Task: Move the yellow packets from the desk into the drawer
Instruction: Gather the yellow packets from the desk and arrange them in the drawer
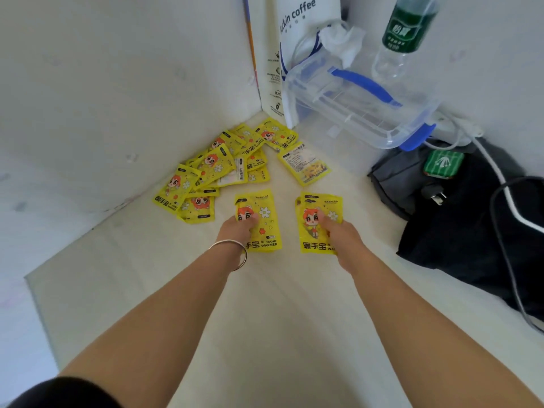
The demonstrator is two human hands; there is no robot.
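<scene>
Mid-frame, my left hand [237,229] and right hand [343,241] each pinched packets [262,219], thumbs on top, to lift them for the drawer.

Home or dormitory desk nook. Pale desk [265,319], white walls [88,83], white paper coffee bag [294,39], clear blue-handled plastic box [353,113].

Arms stretched fwd; L hand [240,226], R hand [343,237] each pinch packet [266,231].
</scene>
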